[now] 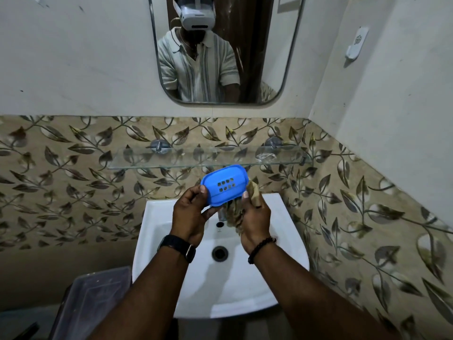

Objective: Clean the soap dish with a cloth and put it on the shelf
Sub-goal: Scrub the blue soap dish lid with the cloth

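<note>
Two grips held over white sink (282, 253). Left grip (190, 212): thumb and fingers curled round one end of blue soap dish (224, 185), which is tilted, slotted face toward camera. Right grip (255, 219): closed round tan cloth (234, 214) at the dish's other end. Glass shelf (171, 160): just beyond both grips, carrying a clear item (266, 157), possibly a wrapper. Lidded grey bin (93, 298): below-left of left grip, contents indiscernible.

A black smartwatch (180, 246) is worn on the left wrist, a bead bracelet (261, 248) on the right; a striped collared shirt (196, 69) and white headset (198, 14) are reflected.
</note>
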`<state>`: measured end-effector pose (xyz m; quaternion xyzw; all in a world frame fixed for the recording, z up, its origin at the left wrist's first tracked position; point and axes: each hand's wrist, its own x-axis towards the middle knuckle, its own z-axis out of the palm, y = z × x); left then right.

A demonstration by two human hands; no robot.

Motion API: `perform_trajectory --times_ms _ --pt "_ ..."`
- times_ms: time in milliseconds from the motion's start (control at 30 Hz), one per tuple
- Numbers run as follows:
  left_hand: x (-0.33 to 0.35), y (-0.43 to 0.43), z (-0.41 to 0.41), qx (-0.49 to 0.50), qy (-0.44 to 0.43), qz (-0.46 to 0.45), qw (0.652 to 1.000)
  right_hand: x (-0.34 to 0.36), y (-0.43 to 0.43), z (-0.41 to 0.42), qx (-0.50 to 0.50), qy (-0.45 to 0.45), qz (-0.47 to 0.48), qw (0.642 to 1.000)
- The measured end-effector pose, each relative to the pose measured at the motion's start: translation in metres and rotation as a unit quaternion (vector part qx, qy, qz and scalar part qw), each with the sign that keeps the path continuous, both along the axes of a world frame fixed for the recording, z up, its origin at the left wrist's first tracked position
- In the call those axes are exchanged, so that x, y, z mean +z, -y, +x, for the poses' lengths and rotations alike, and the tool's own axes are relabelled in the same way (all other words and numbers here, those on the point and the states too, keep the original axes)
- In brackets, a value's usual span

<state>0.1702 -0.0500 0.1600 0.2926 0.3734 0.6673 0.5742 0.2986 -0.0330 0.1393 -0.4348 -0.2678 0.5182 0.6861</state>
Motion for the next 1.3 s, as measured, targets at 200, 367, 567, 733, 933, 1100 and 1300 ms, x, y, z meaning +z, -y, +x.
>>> perform_trajectory --times_ms 200,367,567,733,933,1100,1300 --pt "-0.008 0.003 0.017 0.056 -0.063 0.033 0.996 -0.002 0.024 -0.028 0.067 -0.019 -0.044 0.997" --pt "-0.021 0.005 0.006 0.104 -0.213 0.084 0.968 -0.003 0.031 -0.021 0.107 0.011 -0.059 0.992" --pt "-0.024 0.01 -0.012 0.084 -0.414 0.215 0.88 0.008 0.016 0.008 0.031 -0.102 -0.079 0.991" --pt "-0.023 0.01 -0.019 0.085 -0.517 0.282 0.804 0.026 0.009 0.029 0.118 -0.067 -0.07 0.988" --pt "-0.011 0.011 0.003 0.11 -0.343 0.134 0.923 -0.005 0.04 -0.007 0.036 0.398 0.19 0.897" --pt "-0.009 0.012 -0.003 0.01 -0.169 0.069 0.983 -0.006 0.032 0.014 -0.015 0.629 0.34 0.699" --pt "-0.019 0.016 -0.009 0.002 -0.13 0.024 0.991 0.005 0.01 0.033 -0.09 0.682 0.175 0.705"
